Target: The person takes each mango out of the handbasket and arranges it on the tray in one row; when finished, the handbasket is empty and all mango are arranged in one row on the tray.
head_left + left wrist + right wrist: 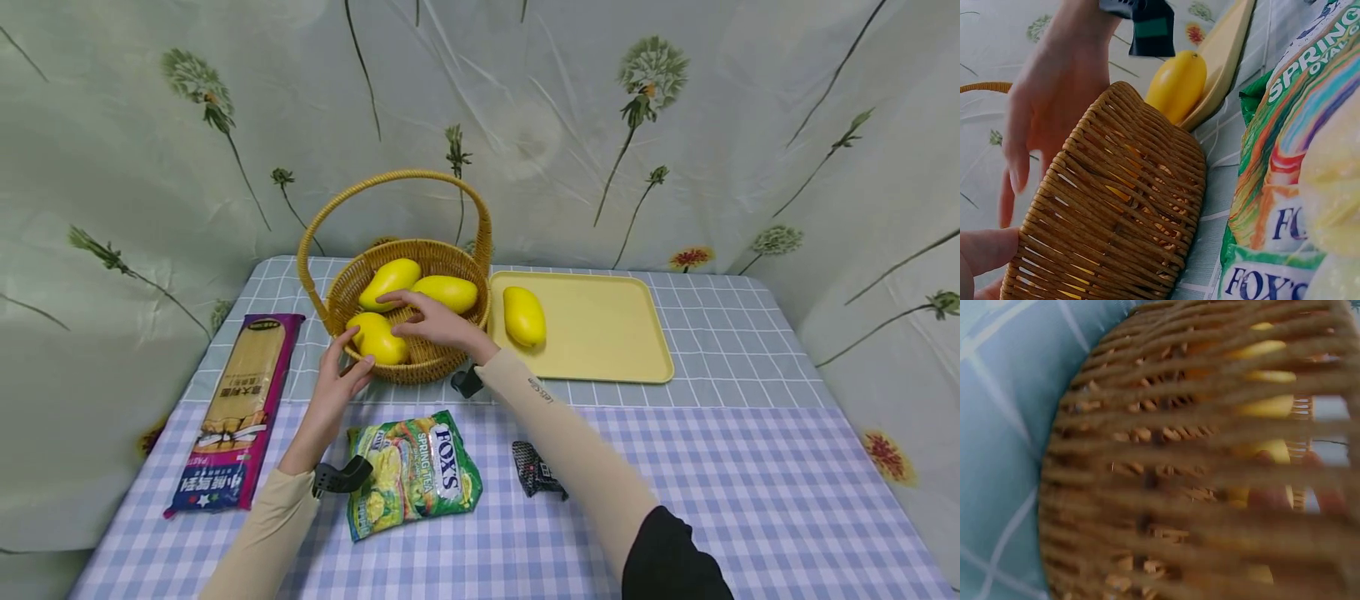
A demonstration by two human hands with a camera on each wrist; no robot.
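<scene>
A wicker basket holds several yellow mangoes; one mango lies at its near left side. My left hand is at the basket's near left rim, thumb and fingertips spread around that mango, touching the rim. My right hand reaches over the right rim, fingers extended and apart above the inside, beside the same mango. Two more mangoes lie behind. Through the weave in the right wrist view show blurred fingertips and yellow fruit.
Right of the basket, a yellow tray bears one mango. A pasta pack lies at the left. Nearer are a green FOX'S bag and a small dark packet beneath my right forearm.
</scene>
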